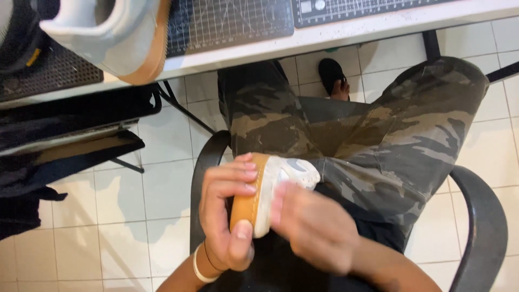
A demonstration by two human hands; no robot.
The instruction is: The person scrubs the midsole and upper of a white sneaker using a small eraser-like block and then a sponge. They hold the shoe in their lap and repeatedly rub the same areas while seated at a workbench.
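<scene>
A white sneaker with a tan gum sole [268, 184] lies in my lap, sole turned to the left. My left hand [227, 211] grips it around the sole, fingers over the top edge and thumb at the lower end. My right hand [311, 224] presses against the shoe's white side from the right, its fingers hidden against the upper. A second matching sneaker [116, 35] stands on the table edge at the upper left, heel toward me.
I sit on a black chair [481, 216] in camouflage trousers [389, 140]. A white table [324, 38] with dark cutting mats [227, 21] runs across the top. Dark bags [65, 135] sit on a shelf at left. Tiled floor [140, 216] lies below.
</scene>
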